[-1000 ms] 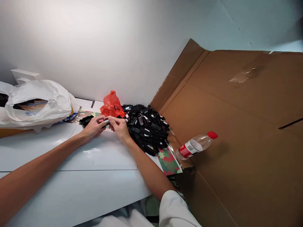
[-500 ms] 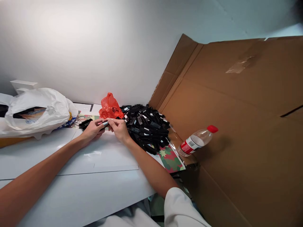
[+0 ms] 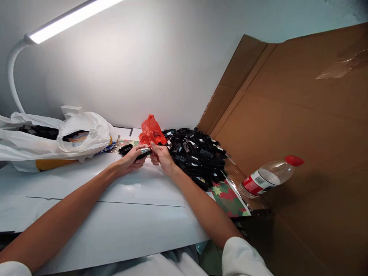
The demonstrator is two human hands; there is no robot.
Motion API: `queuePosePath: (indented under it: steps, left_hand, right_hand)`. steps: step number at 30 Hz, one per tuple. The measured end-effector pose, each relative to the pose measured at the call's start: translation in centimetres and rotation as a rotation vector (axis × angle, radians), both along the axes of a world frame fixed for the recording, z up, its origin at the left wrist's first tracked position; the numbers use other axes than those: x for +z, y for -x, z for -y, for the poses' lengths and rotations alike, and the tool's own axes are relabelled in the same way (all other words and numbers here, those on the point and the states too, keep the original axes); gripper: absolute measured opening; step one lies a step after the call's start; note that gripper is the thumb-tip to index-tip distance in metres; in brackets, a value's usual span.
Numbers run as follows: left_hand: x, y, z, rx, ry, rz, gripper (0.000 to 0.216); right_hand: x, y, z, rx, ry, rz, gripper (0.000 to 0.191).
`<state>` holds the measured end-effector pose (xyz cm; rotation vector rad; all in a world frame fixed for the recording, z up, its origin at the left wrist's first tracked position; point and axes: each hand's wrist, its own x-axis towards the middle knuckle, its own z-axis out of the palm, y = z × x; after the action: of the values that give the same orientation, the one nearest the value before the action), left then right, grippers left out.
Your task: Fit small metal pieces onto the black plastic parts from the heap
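Observation:
My left hand [image 3: 132,158] is closed around a small black part with a silver metal end [image 3: 143,152], held just above the white table [image 3: 120,226]. My right hand [image 3: 161,155] pinches at the silver end of that same part, fingers curled together. Right beside my right hand lies a big heap of several small black parts [image 3: 195,153]. A single black part [image 3: 125,148] rests on the table just behind my left hand.
An orange plastic bag [image 3: 151,131] sits behind my hands. A white plastic bag [image 3: 57,138] holding more black parts lies at the left. A large cardboard sheet [image 3: 301,134] leans at the right, with a water bottle [image 3: 267,177] against it. A lamp bar [image 3: 69,19] glows overhead.
The view has swung up and left, bringing the lamp into sight. Both hands stay together on the small black part; the bottle appears farther right.

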<state>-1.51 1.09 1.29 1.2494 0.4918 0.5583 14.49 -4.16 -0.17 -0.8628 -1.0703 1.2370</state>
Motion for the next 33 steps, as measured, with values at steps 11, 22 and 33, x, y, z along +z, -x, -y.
queuePosePath:
  steps: [11,22,33]
  left_hand:
    - [0.2,0.2,-0.2,0.025,0.018,-0.024,0.037]
    - [-0.2,0.7,-0.4,-0.087,-0.010,-0.054,0.036]
    - [0.2,1.6,-1.4,0.054,-0.462,-0.253,0.022]
  right_hand:
    - [-0.5,0.7,0.3,0.114,0.047,-0.031,0.078]
    - [-0.1,0.2,0.7,0.144,-0.076,0.009,0.076]
    - [-0.2,-1.9,0.9,-0.039,-0.351,0.761,0.065]
